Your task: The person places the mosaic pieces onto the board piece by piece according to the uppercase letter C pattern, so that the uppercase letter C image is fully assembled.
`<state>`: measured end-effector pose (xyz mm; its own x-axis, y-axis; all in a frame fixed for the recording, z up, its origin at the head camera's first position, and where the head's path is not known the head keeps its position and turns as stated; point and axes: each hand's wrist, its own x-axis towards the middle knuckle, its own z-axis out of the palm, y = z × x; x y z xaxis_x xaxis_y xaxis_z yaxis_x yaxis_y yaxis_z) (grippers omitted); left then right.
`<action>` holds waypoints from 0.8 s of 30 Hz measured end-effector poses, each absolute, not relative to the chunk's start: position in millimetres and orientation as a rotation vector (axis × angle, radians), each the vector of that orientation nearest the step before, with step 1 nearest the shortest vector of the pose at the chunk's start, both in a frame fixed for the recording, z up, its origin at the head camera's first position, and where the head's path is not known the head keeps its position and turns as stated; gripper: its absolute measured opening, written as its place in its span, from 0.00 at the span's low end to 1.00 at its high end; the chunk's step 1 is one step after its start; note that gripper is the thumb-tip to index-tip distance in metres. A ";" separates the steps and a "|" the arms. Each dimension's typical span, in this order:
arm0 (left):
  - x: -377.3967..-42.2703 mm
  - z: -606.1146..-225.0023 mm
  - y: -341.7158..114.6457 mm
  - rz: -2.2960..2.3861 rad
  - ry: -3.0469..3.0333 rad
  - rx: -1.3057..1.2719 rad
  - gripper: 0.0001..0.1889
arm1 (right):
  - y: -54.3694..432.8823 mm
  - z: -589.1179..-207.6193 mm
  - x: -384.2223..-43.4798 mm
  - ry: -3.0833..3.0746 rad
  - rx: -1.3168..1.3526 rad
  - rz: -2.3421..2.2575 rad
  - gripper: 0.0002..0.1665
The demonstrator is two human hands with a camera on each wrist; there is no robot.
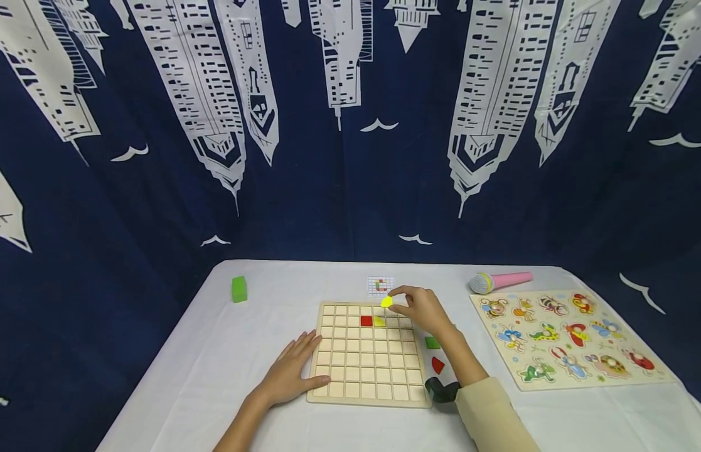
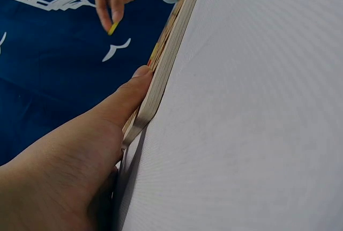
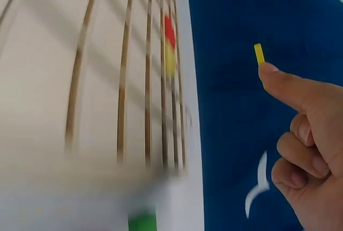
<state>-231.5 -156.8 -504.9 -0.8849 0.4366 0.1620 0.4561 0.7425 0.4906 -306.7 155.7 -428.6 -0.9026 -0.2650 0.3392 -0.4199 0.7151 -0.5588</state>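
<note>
A wooden grid board [image 1: 367, 360] lies flat, with a red tile [image 1: 366, 321] and a yellow tile [image 1: 379, 321] side by side in one of its upper rows. Between thumb and forefinger, my right hand [image 1: 422, 309] pinches another yellow tile [image 3: 259, 54], held up over the board's far edge; its other fingers curl in, as the right wrist view shows. At the board's left side rests my left hand [image 1: 292, 371], fingers extended along the edge and thumb [image 2: 136, 89] on the near left corner.
Right of the board lie a green tile [image 1: 432, 343], a red piece [image 1: 437, 365] and a dark object [image 1: 440, 390]. Behind it is a small pattern card [image 1: 381, 286]. A green block [image 1: 239, 289] stands far left; a pink microphone [image 1: 505, 280] and an insect puzzle board [image 1: 604, 371] lie right.
</note>
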 end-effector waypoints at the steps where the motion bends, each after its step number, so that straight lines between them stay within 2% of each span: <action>1: -231.5 -504.9 -156.5 -0.835 -2.899 -0.743 0.48 | 148.4 -427.8 -306.7 -2.684 0.541 0.971 0.17; 11: -232.9 -507.5 -158.0 -0.810 -2.907 -0.738 0.48 | 98.2 -444.9 -314.7 -2.688 0.542 0.994 0.17; 24: -233.9 -509.5 -157.8 -0.792 -2.909 -0.735 0.48 | 85.2 -472.2 -316.0 -2.752 0.548 0.992 0.16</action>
<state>-233.9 -157.8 -509.5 -0.8871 0.4341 0.1566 0.4536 0.7576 0.4693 -316.0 85.2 -472.2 -0.9189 -0.2833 0.2744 -0.3932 0.7121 -0.5816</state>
